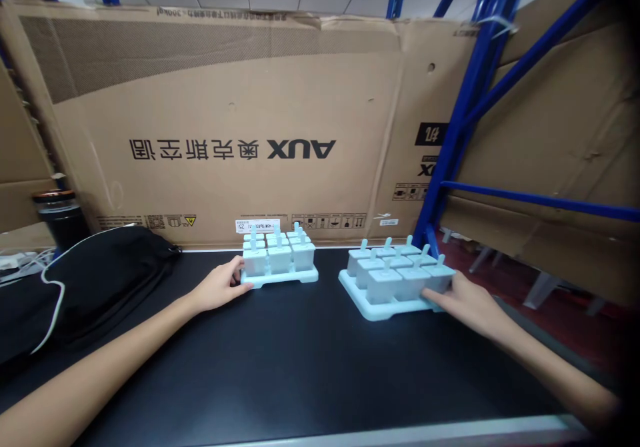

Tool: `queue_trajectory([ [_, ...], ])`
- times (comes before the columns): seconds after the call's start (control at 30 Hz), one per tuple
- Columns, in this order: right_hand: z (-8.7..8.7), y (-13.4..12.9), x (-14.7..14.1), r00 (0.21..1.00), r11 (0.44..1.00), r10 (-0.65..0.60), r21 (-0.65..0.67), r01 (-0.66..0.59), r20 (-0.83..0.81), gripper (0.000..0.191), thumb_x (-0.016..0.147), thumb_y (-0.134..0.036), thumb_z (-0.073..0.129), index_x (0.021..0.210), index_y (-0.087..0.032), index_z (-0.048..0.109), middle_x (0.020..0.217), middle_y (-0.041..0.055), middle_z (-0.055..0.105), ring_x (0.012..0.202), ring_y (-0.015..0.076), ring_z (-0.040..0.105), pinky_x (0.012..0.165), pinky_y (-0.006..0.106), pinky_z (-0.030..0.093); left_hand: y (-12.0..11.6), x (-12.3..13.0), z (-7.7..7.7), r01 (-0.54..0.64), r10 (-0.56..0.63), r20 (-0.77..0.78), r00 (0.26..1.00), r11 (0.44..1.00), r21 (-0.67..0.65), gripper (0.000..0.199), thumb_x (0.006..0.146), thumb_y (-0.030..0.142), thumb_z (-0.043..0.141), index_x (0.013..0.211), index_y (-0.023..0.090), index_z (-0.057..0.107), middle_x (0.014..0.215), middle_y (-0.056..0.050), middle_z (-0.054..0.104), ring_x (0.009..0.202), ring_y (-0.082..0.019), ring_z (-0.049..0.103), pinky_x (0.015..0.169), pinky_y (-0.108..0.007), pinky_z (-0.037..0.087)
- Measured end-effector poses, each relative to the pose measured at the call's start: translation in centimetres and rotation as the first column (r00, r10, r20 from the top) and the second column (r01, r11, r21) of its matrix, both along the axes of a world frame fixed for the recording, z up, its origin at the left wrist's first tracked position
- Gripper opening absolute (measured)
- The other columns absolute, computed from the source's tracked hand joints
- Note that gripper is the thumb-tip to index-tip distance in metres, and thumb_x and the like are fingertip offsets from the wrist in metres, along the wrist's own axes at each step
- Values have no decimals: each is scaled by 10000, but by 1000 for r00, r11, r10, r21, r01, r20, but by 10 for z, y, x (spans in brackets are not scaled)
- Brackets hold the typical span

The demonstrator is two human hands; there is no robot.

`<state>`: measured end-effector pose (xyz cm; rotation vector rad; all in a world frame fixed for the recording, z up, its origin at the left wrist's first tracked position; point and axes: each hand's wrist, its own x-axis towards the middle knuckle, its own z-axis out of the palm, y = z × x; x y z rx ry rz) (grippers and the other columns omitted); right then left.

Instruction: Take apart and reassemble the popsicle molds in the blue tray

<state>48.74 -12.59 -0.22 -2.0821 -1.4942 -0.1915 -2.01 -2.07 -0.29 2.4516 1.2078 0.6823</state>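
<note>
Two light-blue popsicle mould sets with upright stick handles are on the black table. My left hand [223,286] grips the left end of the left mould set [280,260], thumb at its base tray and the other fingers partly hidden behind it. On the right, my right hand [463,300] holds the right end of the other mould set [395,280], its thumb against the front corner mould and the remaining fingers mostly hidden. The right set sits nearer to me and slightly angled, with a gap between the two sets.
A black cloth bag [110,274] with a white cable lies at the left, before a dark cup [60,220]. A large cardboard panel [250,100] stands behind the table [300,374]. Blue rack posts [457,120] rise at the right.
</note>
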Motion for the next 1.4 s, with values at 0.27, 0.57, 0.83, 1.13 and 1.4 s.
queue_trajectory([
  [0.27,-21,-19,-3,991,996,90,-19,-89,94,417,738,-645,460,663,-241,389,783,120,568,781,270,571,773,425,487,9,38,-5,38,-39,36,999,999,40,580,857,495,558,1317,222,335,1214,-105,596,1037,-238,599,925,-393,484],
  [0.57,-18,-19,-11,996,997,45,-68,-39,75,441,744,-677,415,668,-244,371,742,108,575,684,256,593,661,396,479,22,112,-6,212,-200,-86,976,965,157,279,945,414,452,1138,221,512,1167,-89,628,1058,-238,607,941,-406,491],
  [0.83,-8,-13,-22,993,991,-13,-128,28,121,439,763,-662,389,687,-230,399,772,135,601,714,289,621,630,392,465,23,167,-5,360,-333,-201,921,926,114,473,986,493,318,1391,264,403,1538,-68,353,1347,-272,440,1079,-453,402],
  [1.13,-4,-10,-28,979,975,-31,-208,75,203,457,830,-625,343,811,-187,471,820,161,635,789,322,651,641,382,466,23,189,2,360,-333,-278,901,932,52,636,927,679,268,1441,312,351,1589,-67,228,1373,-328,394,1020,-518,439],
  [1.4,-3,-13,-29,973,972,-46,-215,96,228,475,856,-628,321,823,-179,472,842,180,653,805,348,663,661,397,471,25,196,5,328,-283,-305,909,939,104,629,899,714,304,1390,341,427,1554,-56,324,1310,-353,471,983,-548,463],
])
